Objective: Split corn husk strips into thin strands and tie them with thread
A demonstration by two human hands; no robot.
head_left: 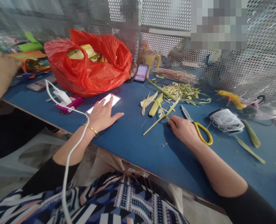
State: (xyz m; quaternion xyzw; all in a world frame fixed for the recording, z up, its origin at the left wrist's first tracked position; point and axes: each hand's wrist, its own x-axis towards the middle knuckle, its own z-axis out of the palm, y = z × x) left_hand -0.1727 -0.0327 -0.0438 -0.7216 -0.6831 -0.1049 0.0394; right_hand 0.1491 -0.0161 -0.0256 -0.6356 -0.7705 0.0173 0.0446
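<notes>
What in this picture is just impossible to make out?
- Head view: the screen of the phone glares white, and the left hand partly covers it.
- Folds of the red bag hide most of its contents.
- Pixelated patches mask the background.
- Fingers of the right hand hide whether it pinches the leaf strip.

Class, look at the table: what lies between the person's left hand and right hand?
In the head view, mostly bare blue table. Only the leaf strip touching the right hand reaches out toward the left hand.
</notes>
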